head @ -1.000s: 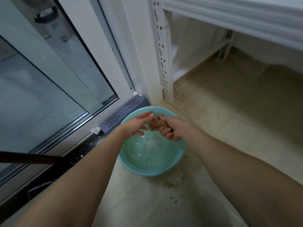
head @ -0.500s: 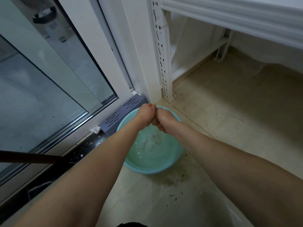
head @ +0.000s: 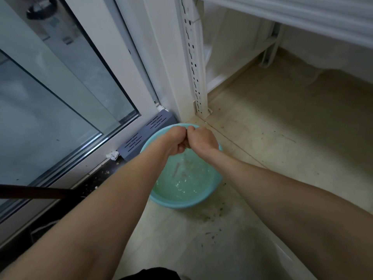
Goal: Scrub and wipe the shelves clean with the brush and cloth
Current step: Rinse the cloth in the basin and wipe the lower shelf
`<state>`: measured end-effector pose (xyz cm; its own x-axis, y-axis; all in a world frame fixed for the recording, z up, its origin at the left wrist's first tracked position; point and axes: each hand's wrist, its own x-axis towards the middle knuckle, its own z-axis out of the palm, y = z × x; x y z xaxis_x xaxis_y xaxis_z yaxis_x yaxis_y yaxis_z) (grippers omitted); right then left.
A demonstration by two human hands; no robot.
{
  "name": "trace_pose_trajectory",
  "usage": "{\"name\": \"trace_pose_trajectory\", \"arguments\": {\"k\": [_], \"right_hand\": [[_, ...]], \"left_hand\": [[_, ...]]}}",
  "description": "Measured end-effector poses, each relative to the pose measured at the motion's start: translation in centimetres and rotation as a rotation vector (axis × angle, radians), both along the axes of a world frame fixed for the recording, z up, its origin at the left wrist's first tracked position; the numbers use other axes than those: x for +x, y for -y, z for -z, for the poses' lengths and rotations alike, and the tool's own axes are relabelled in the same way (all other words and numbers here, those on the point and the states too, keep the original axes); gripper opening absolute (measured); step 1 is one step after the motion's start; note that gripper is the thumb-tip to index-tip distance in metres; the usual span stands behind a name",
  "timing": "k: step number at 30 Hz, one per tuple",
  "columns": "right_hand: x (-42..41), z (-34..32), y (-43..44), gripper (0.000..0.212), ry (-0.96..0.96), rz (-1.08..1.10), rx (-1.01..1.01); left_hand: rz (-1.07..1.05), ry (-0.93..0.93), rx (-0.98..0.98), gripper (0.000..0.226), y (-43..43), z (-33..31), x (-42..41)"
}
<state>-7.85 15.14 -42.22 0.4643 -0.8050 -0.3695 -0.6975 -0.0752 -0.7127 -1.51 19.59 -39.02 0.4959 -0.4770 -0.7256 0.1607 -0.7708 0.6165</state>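
Both my hands are closed into fists, pressed knuckle to knuckle over the far rim of a turquoise basin point(head: 177, 204) on the floor. My left hand point(head: 175, 141) and my right hand point(head: 202, 140) grip the brownish cloth between them. The fists hide it almost entirely. The basin holds shallow cloudy water point(head: 185, 178) with bits of dirt in it. The white metal shelf unit stands just beyond, with its perforated upright post point(head: 193, 63) and an upper shelf board point(head: 302, 15) at the top right.
A sliding glass door point(head: 60, 98) fills the left side, with a grey vented block point(head: 145, 134) and a white scrap point(head: 113, 155) at its track. A dark pole point(head: 36, 194) crosses at the lower left. Dirt specks lie on the beige floor point(head: 282, 138).
One second ago my hands were apart over the basin with the cloth showing between them. They have since lifted toward the far rim and closed into fists around it.
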Motion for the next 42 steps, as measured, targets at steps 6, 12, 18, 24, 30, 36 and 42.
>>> {"name": "trace_pose_trajectory", "arguments": {"k": [6, 12, 18, 24, 30, 36, 42], "right_hand": [[0.2, 0.3, 0.2, 0.062, -0.046, -0.082, 0.043], [-1.8, -0.3, 2.4, 0.059, 0.159, 0.109, 0.749], [-1.7, -1.8, 2.4, 0.075, 0.204, 0.134, 0.706], [-0.6, -2.0, 1.4, 0.039, 0.328, 0.151, 0.415], [-0.7, -1.4, 0.4, 0.048, 0.047, -0.066, -0.087], [-1.6, -2.5, 1.9, 0.029, 0.250, -0.167, 0.352], [-0.9, -7.1, 4.5, 0.026, 0.306, -0.094, 0.102]], "left_hand": [[-0.073, -0.014, -0.050, 0.039, -0.3, 0.1, 0.4], [0.112, 0.217, -0.163, 0.035, 0.1, -0.4, 0.6], [0.376, 0.693, -0.118, 0.045, 0.8, -0.1, -0.1], [0.141, 0.580, -0.165, 0.032, 1.2, -1.9, -0.3], [0.039, 0.135, -0.043, 0.067, -0.3, -1.4, 0.2], [-0.072, 0.108, -0.036, 0.031, -0.5, -3.2, 2.4], [-0.273, 0.250, -0.320, 0.021, 1.1, -8.1, 3.2]]}}
